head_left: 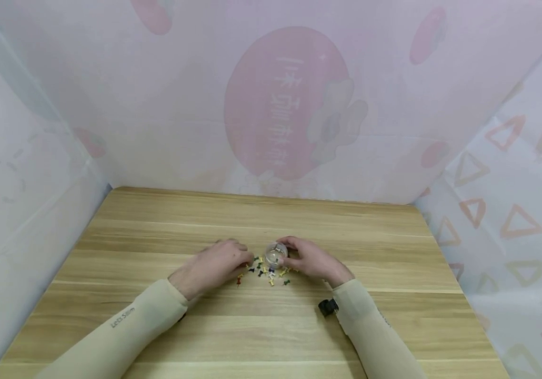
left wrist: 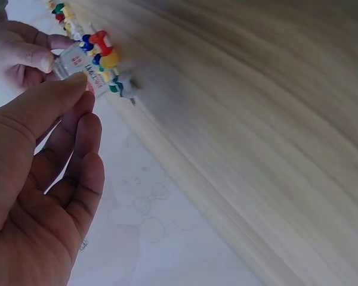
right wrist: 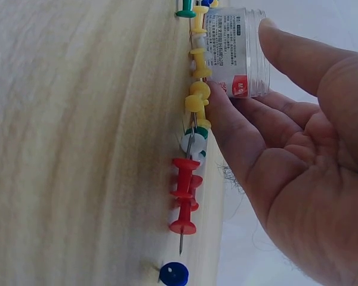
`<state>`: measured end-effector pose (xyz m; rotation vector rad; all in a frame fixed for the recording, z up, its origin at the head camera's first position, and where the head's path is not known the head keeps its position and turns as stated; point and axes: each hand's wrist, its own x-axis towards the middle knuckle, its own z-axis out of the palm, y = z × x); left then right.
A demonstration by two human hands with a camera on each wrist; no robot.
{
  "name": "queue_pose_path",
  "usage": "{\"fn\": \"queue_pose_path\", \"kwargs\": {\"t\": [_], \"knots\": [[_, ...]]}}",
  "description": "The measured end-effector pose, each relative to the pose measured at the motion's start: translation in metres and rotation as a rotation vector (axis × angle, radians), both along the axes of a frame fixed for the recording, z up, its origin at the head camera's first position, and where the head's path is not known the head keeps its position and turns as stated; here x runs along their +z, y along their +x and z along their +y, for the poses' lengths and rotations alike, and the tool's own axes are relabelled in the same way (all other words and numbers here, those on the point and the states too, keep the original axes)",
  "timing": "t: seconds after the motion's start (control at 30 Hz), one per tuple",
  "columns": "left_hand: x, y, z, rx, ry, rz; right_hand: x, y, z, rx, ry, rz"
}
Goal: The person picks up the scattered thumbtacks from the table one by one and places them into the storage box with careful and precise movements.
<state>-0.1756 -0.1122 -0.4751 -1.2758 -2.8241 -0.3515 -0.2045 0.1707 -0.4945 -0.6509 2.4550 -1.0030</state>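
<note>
You stood at the gathering step: your right hand (head_left: 311, 259) curled its thumb and fingers (right wrist: 298, 65) around the small clear jar (head_left: 275, 253) standing on the counter (head_left: 157, 231), amid scattered push pins (head_left: 266, 272). Your left hand (head_left: 214, 263) lay relaxed just beside the pins, holding nothing that showed (the wrist view confirmed loose fingers (left wrist: 77, 149)). In my judgement, the next move called for a fine pinch on a single pin, clear of its point.
</note>
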Motion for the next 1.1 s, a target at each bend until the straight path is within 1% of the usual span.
{"fn": "queue_pose_path", "kwargs": {"t": [0.1, 0.2, 0.37, 0.43, 0.6, 0.67, 0.8, 0.93, 1.1], "knots": [[0.001, -0.001, 0.005, -0.008, 0.041, 0.007, 0.000, 0.000, 0.001, 0.000, -0.005, -0.007], [0.003, -0.002, 0.009, -0.008, 0.063, -0.001, 0.000, 0.000, 0.001, -0.001, -0.010, -0.011], [0.005, -0.007, 0.017, 0.031, 0.073, -0.039, 0.000, 0.002, 0.000, 0.000, -0.016, -0.015], [0.006, -0.009, 0.020, 0.046, 0.078, -0.044, 0.001, 0.002, 0.001, 0.000, -0.019, -0.018], [0.009, -0.012, 0.026, 0.057, 0.100, -0.036, 0.002, 0.003, 0.001, 0.006, -0.034, -0.013], [0.010, -0.013, 0.029, 0.067, 0.112, -0.050, 0.003, 0.003, 0.001, 0.005, -0.032, -0.010], [0.012, -0.015, 0.032, 0.109, 0.149, -0.099, 0.003, 0.003, 0.001, 0.006, -0.026, -0.007], [0.011, -0.018, 0.037, 0.136, 0.160, -0.109, 0.004, 0.003, 0.001, 0.011, -0.024, -0.009], [0.008, -0.022, 0.042, 0.137, 0.159, -0.107, 0.004, 0.003, 0.000, 0.013, -0.023, -0.008]]}}
